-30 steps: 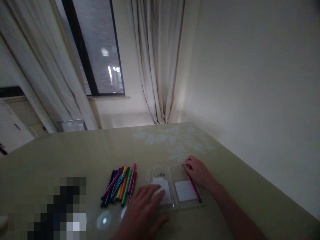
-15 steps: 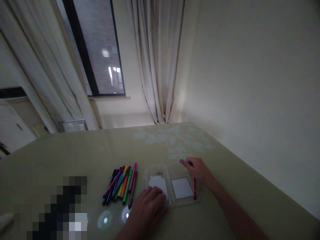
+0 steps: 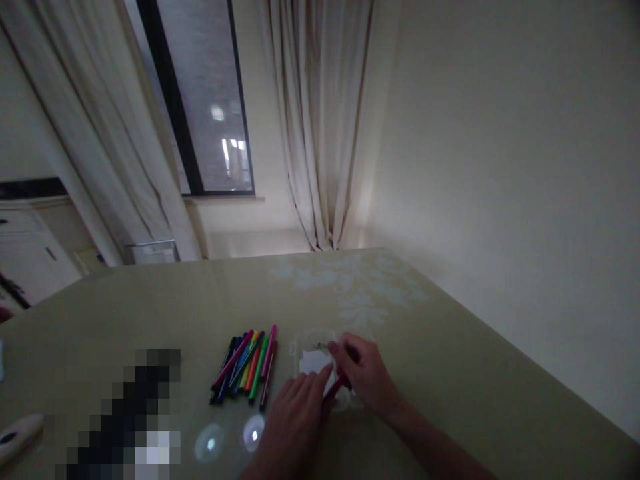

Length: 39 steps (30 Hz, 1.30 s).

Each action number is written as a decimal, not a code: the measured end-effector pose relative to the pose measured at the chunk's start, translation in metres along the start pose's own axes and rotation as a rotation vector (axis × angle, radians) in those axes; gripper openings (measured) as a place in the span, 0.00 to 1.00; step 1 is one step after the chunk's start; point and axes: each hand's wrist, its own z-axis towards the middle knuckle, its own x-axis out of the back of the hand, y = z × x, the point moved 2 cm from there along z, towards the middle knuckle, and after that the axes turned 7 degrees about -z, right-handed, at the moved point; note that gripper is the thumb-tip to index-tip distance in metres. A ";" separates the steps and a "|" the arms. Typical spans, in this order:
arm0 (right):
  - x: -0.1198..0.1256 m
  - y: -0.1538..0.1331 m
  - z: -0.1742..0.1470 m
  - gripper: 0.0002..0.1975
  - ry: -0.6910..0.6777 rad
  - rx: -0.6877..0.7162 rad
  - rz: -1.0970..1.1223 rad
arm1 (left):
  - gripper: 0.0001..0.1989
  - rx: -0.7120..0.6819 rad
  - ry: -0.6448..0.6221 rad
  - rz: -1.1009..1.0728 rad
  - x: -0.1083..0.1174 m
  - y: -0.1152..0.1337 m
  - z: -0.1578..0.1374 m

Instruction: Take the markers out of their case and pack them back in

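My right hand [image 3: 367, 373] is closed round a red marker pen [image 3: 336, 387], which slants down to the left. The pen's lower end meets my left hand [image 3: 297, 413], tucked beside the index finger, with the thumb mostly hidden. My left fingers lie close together over the front of a white paper [image 3: 314, 362] and appear to pinch the pen's end. That paper sits in the left half of an opened clear plastic case [image 3: 299, 338], which has dark handwriting near its top. The case's right half is largely covered by my right hand.
A pile of coloured marker pens [image 3: 245, 367] lies just left of the case. Further left is a pixelated dark patch [image 3: 125, 413], with a pale rounded object [image 3: 23, 437] beside it. A wall [image 3: 525, 200] borders the table [image 3: 470, 373] on the right.
My right hand has moved left with the red marker pen, from the case's right side to my left hand. The pen has gone from upright to slanted, and the view has shifted slightly.
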 end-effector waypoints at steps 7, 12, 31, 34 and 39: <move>-0.019 0.011 -0.001 0.24 -0.043 -0.131 0.348 | 0.10 0.254 -0.018 -0.087 0.005 -0.029 0.005; -0.023 0.014 -0.002 0.25 -0.043 -0.172 0.413 | 0.10 0.211 0.000 0.117 0.029 -0.035 0.012; -0.026 0.017 -0.013 0.17 -0.162 -0.046 0.049 | 0.44 0.822 -0.139 0.465 0.045 -0.074 -0.001; -0.026 0.007 -0.020 0.13 -0.233 0.157 -0.274 | 0.40 0.749 -0.214 0.447 0.036 -0.079 -0.005; -0.028 0.001 -0.026 0.16 -0.418 0.286 -0.641 | 0.35 0.575 -0.323 0.325 0.042 -0.111 -0.016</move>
